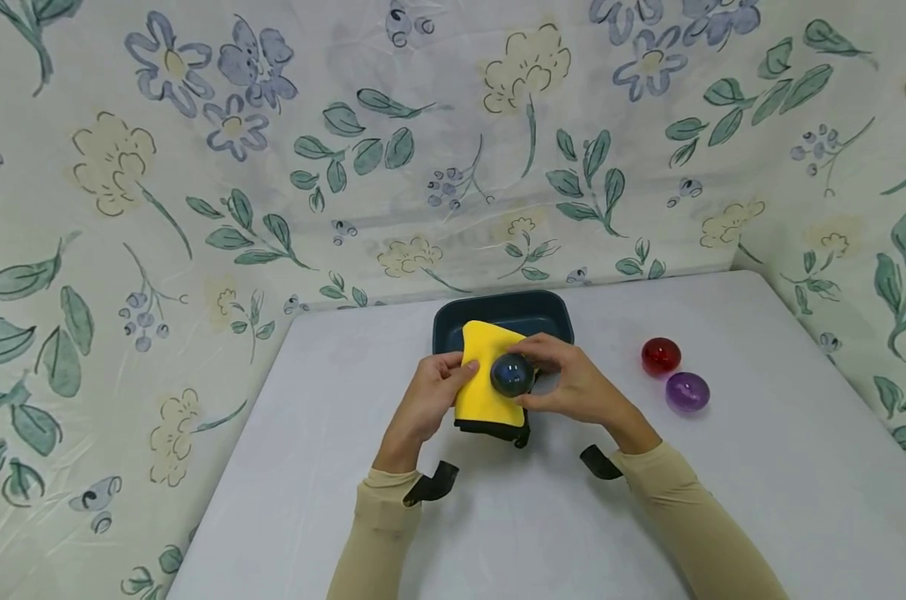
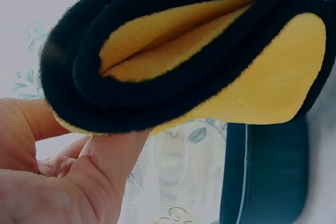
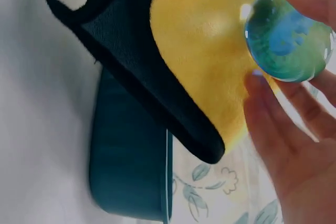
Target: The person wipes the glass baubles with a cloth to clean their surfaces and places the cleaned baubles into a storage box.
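My left hand (image 1: 432,398) pinches a folded yellow cloth (image 1: 473,404) with black edging, thumb on the near face. In the left wrist view the cloth (image 2: 278,87) shows its layered folds from the end. A clear glass ball (image 1: 512,375) with blue-green colour inside is held by the fingers and thumb of my right hand (image 1: 583,385), against or just in front of the yellow face. The right wrist view has the ball (image 3: 287,35) between the fingertips, with cloth behind it. Beyond both hands stands a dark teal tray (image 1: 501,298), partly covered by the cloth.
On the white table (image 1: 332,400), right of my hands, lie a red ball (image 1: 660,357) and a purple ball (image 1: 688,392), side by side. Floral sheeting (image 1: 422,208) hangs behind the table. Black wrist mounts (image 1: 432,483) stick out from the sleeves.
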### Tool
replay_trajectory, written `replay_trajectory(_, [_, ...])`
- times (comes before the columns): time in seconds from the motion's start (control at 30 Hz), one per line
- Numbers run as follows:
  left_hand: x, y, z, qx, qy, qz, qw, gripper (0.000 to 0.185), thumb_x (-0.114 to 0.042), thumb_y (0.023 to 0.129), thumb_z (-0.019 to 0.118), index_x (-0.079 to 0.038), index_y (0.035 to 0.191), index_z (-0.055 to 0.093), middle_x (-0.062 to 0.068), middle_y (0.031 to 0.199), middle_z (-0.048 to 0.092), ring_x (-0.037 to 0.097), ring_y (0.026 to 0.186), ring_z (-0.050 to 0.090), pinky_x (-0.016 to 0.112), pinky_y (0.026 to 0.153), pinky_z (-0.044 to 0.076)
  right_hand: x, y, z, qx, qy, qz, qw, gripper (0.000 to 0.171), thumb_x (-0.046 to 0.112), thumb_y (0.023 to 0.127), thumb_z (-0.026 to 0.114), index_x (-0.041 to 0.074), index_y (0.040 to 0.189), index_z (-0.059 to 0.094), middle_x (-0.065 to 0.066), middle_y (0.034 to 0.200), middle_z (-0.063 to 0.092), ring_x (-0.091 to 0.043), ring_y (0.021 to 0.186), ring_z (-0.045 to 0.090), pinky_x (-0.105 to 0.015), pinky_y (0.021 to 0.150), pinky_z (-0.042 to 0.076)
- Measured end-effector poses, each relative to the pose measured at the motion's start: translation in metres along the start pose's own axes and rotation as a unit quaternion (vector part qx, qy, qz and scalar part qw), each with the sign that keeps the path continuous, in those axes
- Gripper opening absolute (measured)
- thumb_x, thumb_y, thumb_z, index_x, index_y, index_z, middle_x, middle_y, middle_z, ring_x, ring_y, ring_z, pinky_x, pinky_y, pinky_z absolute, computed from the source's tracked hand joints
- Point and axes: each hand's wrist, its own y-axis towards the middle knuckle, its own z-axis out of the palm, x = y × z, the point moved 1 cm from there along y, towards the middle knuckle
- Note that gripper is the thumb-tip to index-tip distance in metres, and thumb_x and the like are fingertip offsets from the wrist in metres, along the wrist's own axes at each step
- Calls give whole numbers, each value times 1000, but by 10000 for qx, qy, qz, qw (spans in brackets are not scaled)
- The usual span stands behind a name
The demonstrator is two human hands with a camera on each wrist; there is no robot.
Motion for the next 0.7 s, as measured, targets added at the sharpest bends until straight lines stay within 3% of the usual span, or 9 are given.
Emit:
replay_trajectory(0.17, [-1,-1,1,-91,98,-9,9999,35,-17,107,54,3,135,62,22,114,73,14,84,73,28,81,64,1,0,0,-47,-365,-119,9993,60,14,79,90,15,135,68,-6,137,64,-24,120,59,-48,103,56])
replay_trajectory(0.4, [-2,-3,2,-173,142,-10,9997,37,-18,108,54,3,137,61,21,116,73,16,87,74,32,85,64,1,0,1,-48,-329,-146,9993,61,13,81,89,12,138,66,-9,139,63,-23,118,62,-39,102,58])
replay_trajectory(0.7, [0,-1,0,-31,99,-139,9998,39,-19,108,53,2,140,58,20,120,73,18,92,75,35,86,64,0,0,3,-273,-277,49,9992,61,13,82,87,9,138,63,-11,141,62,-28,120,65,-41,102,58])
